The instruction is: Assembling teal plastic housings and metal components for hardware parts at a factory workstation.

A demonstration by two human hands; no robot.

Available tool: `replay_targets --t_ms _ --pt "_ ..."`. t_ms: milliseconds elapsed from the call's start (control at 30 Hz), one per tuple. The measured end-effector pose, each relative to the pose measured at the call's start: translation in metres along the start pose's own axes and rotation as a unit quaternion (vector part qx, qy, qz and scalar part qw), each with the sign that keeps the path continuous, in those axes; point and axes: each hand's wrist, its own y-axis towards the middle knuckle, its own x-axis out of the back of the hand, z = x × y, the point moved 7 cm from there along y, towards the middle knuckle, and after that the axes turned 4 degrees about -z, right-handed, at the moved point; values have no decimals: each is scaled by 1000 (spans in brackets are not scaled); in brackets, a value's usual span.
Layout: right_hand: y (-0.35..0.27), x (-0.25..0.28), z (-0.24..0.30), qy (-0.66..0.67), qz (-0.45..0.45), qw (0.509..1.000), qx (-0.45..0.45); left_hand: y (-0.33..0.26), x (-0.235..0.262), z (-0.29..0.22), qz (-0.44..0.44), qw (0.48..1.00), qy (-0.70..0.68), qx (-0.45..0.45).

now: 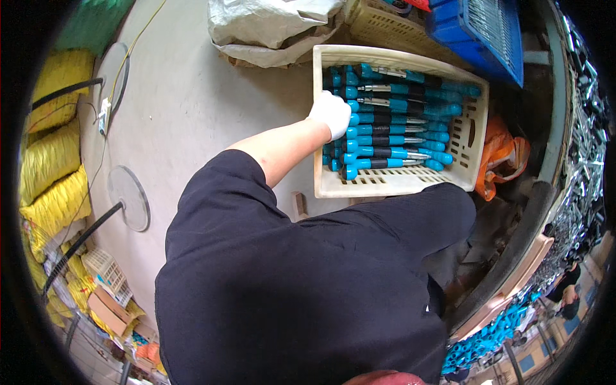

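Note:
My left hand (pixel 330 113), in a white glove, reaches out from a bare forearm to the left wall of a cream plastic crate (pixel 385 185) on the floor. The crate holds several screwdrivers (pixel 391 138) with teal and black handles and metal shafts, lying in rows. The gloved hand rests on the handle ends by the crate's left rim, fingers curled; whether it grips one is hidden. My right hand does not show; my dark shirt (pixel 301 282) fills the lower middle of the view.
A grey sack (pixel 269 29), a beige basket (pixel 385 29) and a blue crate (pixel 481 32) stand behind the cream crate. An orange cloth (pixel 504 157) lies at its right. Metal shafts (pixel 587 141) pile at the far right, yellow sacks (pixel 54 160) at the left.

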Motion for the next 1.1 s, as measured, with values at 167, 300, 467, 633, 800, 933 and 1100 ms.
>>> replay_targets --t_ms 167,300,467,633,800,933,1100 --pt "8 -11 -19 3 19 1000 20 6 7 8 -85 992 -16 87" --pt "15 -27 -28 11 33 999 40 12 6 10 -27 992 -17 120" --pt "16 -43 -20 33 47 998 40 8 -3 2 15 994 72 82" --pt "2 -35 4 47 39 998 21 9 1 -6 100 985 81 112" --pt "-4 -14 27 49 25 998 12 10 -10 -7 125 982 90 110" --pt "-6 -4 37 47 12 999 6 7 -18 -6 128 981 78 123" --pt "-6 -14 26 77 -16 997 13 11 -22 -11 141 980 91 111"
